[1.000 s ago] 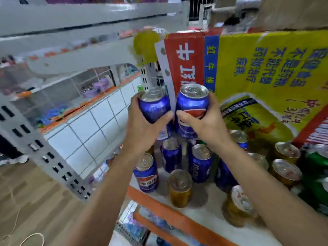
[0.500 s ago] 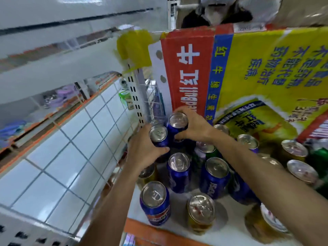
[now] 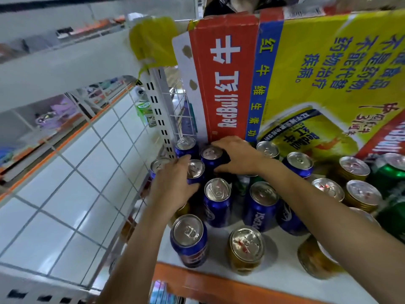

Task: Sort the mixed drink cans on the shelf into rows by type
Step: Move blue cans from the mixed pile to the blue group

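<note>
Seen from the head camera, a person reaches both bare arms into a store shelf [image 3: 282, 273] crowded with upright drink cans. The left hand [image 3: 172, 187] curls its fingers and thumb round a blue can [image 3: 196, 170]. At its 2 o'clock, the right hand [image 3: 240, 155] wraps its fingers over a second blue can [image 3: 211, 155]. The two gripped cans stand just beside each other at the shelf's far left corner, about 11 o'clock from the middle of the cluster. Two more blue cans [image 3: 185, 144] stand at 11 and 9 o'clock of the gripped pair, close to a perforated white upright [image 3: 158, 106]. At 6 o'clock of the hands, nearer the camera, further blue Pepsi cans [image 3: 260, 201] stand loosely grouped, with a gold can [image 3: 246, 247] near the orange front edge [image 3: 219, 286]. Other gold cans [image 3: 363, 194] and green cans [image 3: 392, 170] fill the 3 o'clock side. A yellow-and-red Red Bull carton [image 3: 328, 69] stands behind the cans at 12 o'clock.
</note>
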`<state>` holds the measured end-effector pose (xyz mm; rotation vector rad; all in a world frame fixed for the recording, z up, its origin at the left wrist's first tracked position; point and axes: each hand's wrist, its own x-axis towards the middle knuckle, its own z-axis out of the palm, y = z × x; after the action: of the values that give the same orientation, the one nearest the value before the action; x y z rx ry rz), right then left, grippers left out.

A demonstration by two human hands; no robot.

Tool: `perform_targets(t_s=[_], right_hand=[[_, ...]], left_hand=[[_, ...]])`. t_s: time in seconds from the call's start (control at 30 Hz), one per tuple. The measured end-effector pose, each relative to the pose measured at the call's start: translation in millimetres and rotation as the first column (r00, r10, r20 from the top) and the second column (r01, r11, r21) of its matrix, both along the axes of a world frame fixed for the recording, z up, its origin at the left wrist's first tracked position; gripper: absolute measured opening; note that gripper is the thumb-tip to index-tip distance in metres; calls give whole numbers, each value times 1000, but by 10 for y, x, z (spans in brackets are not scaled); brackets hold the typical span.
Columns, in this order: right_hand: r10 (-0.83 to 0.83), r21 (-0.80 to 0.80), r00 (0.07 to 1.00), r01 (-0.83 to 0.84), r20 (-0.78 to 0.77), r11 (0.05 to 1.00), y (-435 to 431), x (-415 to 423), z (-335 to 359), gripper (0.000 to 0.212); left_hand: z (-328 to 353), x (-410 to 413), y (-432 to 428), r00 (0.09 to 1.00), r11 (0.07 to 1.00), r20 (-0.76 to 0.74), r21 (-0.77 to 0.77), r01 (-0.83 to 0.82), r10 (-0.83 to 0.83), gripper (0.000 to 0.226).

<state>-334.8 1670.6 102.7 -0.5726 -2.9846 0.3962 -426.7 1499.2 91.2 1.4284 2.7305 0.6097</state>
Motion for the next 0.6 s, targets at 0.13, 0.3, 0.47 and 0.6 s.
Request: perform_targets(t_s=[0.13,0.3,0.47,0.6], right_hand=[[-52,-88,991,41,-120,995,-8,272,149,57],[-322,-189,943,302,-87,934,137,701,287,40],[-363,-191,932,360,18,913,98,872,227,35],[-413,-65,909,409,-59,910,155,834,94,47]], left_hand=[[51,40,-235,995,976,100,214,-39,17,48],[-112,88,-567,973,961,191,220,-170,128,36],[-288,155,-682,893,971,429,126,-205,133,54],[-336,86,-730,824,987,561,71,-142,79,71]])
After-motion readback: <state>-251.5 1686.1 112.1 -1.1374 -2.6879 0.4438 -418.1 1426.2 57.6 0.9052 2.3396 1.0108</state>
